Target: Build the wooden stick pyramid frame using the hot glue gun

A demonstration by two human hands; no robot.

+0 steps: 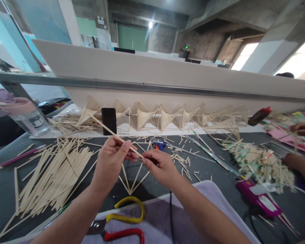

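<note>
A pale wooden stick (108, 129) slants across in front of me, pinched by both hands. My left hand (114, 157) is closed around its middle, and my right hand (161, 166) grips its lower right end. Beneath them, an open frame of glued sticks (129, 189) comes to a point near the towel; my hands hide part of it. Just behind my right hand lies a blue glue gun (160, 144). Scissors (127, 217) with yellow and red handles rest on the lilac towel (205, 203) close to my left forearm.
Loose sticks (58, 179) cover the left side. A twisted stick structure (165, 117) stands at the back, near a black phone (109, 121). A bottle (25, 115) stands far left. Right are cut pieces (264, 162), a magenta device (259, 200) and another person's hand (300, 166).
</note>
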